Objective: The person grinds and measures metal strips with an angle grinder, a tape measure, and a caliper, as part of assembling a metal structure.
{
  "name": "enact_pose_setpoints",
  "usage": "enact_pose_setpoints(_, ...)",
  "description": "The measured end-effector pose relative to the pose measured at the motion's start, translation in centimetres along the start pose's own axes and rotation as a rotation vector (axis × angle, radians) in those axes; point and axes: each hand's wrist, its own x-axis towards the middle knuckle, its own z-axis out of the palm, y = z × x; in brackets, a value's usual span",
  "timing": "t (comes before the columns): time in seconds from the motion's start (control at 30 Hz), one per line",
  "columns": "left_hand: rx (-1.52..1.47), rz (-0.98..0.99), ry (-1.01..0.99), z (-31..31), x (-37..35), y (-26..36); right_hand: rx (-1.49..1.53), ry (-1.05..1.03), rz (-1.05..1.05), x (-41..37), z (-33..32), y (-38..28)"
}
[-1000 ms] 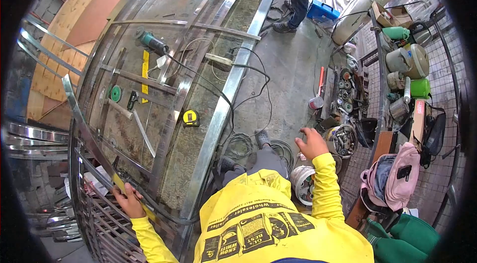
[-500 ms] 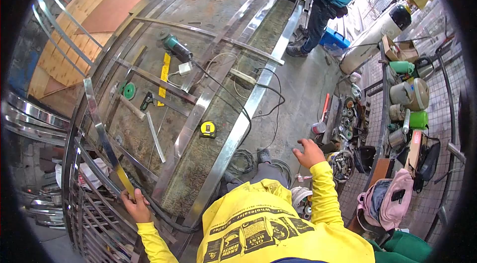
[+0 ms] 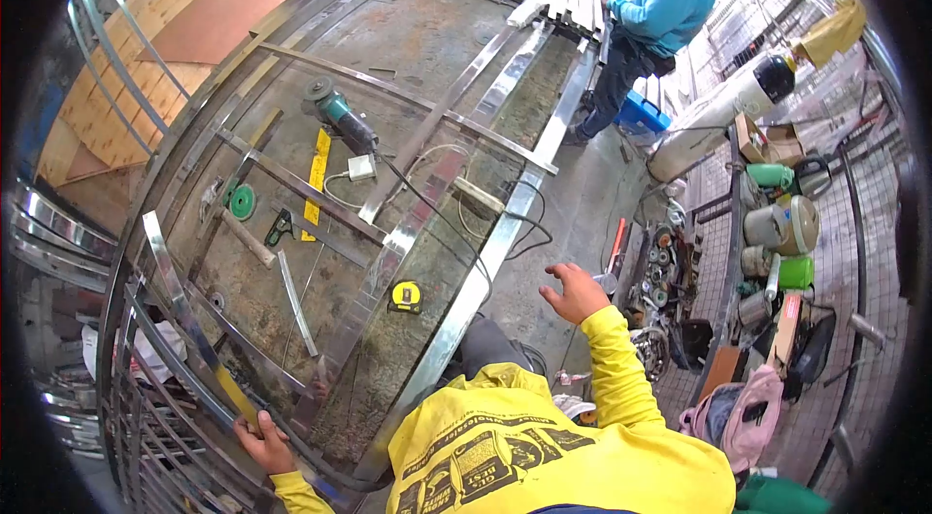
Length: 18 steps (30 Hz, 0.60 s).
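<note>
Head view: left hand (image 3: pixel 265 444) closed around metal strip (image 3: pixel 186 308), right hand (image 3: pixel 575 293) empty, fingers spread.

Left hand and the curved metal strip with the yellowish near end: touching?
Touching. Head view: the left hand has its fingers on the near end of the strip.

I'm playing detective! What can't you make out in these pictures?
In the head view:
Wearer's feet: hidden behind the yellow long-sleeved shirt.
Curved silver metal strip: part hidden under the left hand.
Teal-sleeved co-worker: head cut off by the top edge.
Green cloth bundle: cut off by the bottom edge.
Yellow-and-black tape measure: lettering too small.
</note>
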Motion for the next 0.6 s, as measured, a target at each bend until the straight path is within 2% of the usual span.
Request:
enact_pose_setpoints(0.1,-0.011,-0.016,0.090,2.2,-0.7,0.9,-0.005,-0.026,-0.040,4.8,-2.7,-0.4)
enact_pose_setpoints(0.33,-0.031,-0.040,0.190,6.8,-2.7,4.2,0.046,0.142,-0.243,15.2,-8.5,0.4)
enact_pose_setpoints(0.4,-0.105,-0.108,0.242,7.7,-4.2,4.1,0.134,0.273,-0.317,17.4,-9.2,0.8)
enact_pose_setpoints(0.5,-0.029,-0.138,0.317,8.2,-6.7,4.2,0.141,0.327,-0.362,20.5,-11.2,0.2)
enact_pose_setpoints(0.6,-0.006,-0.158,0.326,9.7,-8.4,5.4,0.191,0.392,-0.319,22.8,-12.6,0.1)
